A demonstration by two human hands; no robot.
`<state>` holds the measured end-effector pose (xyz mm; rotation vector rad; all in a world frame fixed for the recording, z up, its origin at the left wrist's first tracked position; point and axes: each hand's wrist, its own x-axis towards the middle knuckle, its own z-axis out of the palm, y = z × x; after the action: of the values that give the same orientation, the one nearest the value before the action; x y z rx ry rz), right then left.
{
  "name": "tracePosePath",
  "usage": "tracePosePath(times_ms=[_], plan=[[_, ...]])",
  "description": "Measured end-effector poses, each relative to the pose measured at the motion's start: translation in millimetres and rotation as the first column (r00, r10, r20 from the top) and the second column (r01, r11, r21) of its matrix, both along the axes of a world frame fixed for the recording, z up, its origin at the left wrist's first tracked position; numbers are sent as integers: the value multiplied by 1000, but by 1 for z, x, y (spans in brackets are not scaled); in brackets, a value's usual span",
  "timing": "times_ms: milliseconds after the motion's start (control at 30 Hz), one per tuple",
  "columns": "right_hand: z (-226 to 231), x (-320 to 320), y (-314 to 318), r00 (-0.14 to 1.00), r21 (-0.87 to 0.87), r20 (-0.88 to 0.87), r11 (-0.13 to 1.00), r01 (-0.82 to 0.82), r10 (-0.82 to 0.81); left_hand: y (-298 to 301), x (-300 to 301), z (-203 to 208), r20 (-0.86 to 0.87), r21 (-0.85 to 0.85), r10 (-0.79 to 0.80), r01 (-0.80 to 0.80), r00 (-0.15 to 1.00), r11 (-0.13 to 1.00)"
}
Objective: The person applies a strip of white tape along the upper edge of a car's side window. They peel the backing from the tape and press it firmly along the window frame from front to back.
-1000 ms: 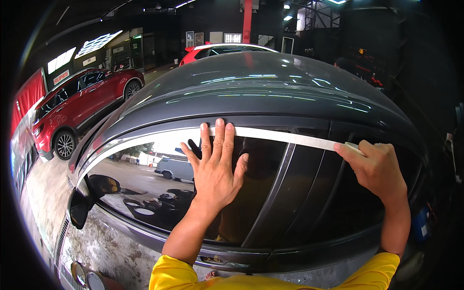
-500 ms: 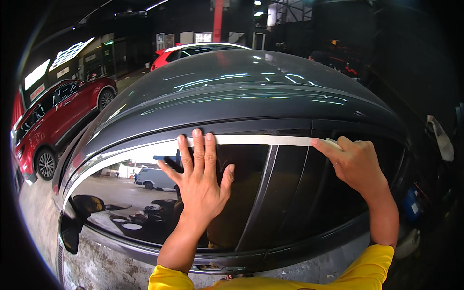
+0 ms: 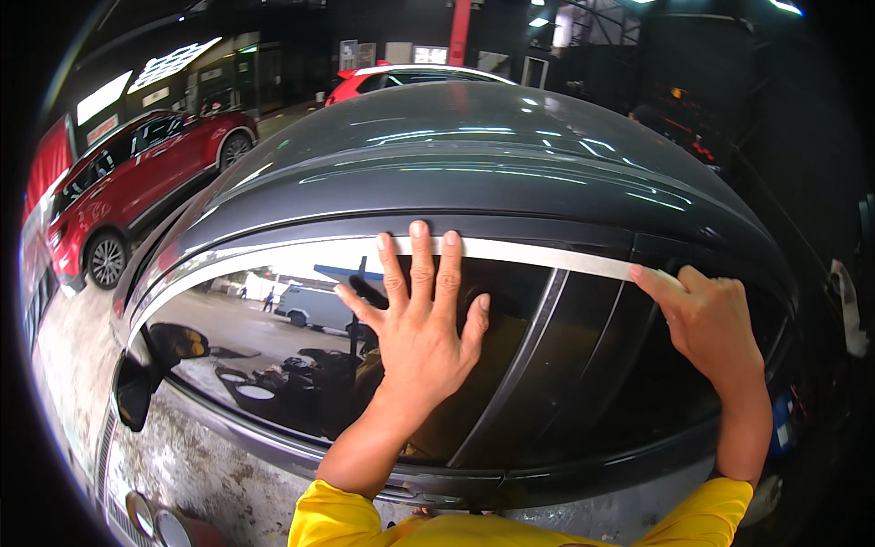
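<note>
A pale strip of masking tape (image 3: pixel 547 255) runs along the top edge of a dark grey car's side window (image 3: pixel 501 319). My left hand (image 3: pixel 424 342) is open, its fingers spread, with the fingertips pressing on the strip and the trim above the glass. Farther right, my right hand (image 3: pixel 711 319) is closed with the forefinger pointing along the trim, at the strip's right end. A pale edge shows behind its fingers, seemingly more of the tape; most of it is hidden by the hand.
The car's roof (image 3: pixel 492 178) curves away beyond the window. Its door mirror (image 3: pixel 134 392) juts out at the left. Behind stand a red car (image 3: pixel 155 182) and another red vehicle (image 3: pixel 346 88). Round objects (image 3: pixel 173 527) rest on the floor at the lower left.
My view has shifted, so the car and both hands sit farther right and slightly higher in the picture. Against the window, the hands hold nearly the same places. Round floor objects have come into view.
</note>
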<state>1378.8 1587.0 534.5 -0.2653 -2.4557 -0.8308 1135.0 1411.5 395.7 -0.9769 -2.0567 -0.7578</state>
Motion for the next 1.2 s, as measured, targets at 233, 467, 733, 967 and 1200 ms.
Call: tracePosePath(times_ms=[233, 467, 733, 967, 1200], plan=[[-4, 2, 10, 994, -7, -13, 994, -110, 110, 14, 14, 0, 13, 51, 30, -31, 999, 998], [4, -4, 7, 999, -33, 29, 999, -18, 19, 26, 27, -1, 17, 42, 21, -21, 1000, 999], [16, 9, -7, 999, -18, 36, 1000, -25, 26, 29, 31, -2, 31, 52, 14, -15, 999, 999], [11, 21, -19, 999, 37, 12, 999, -38, 38, 30, 32, -8, 56, 86, -18, 13, 998, 996], [7, 13, -10, 999, 32, -3, 999, -35, 35, 26, 32, -6, 74, 89, 7, -14, 997, 996]])
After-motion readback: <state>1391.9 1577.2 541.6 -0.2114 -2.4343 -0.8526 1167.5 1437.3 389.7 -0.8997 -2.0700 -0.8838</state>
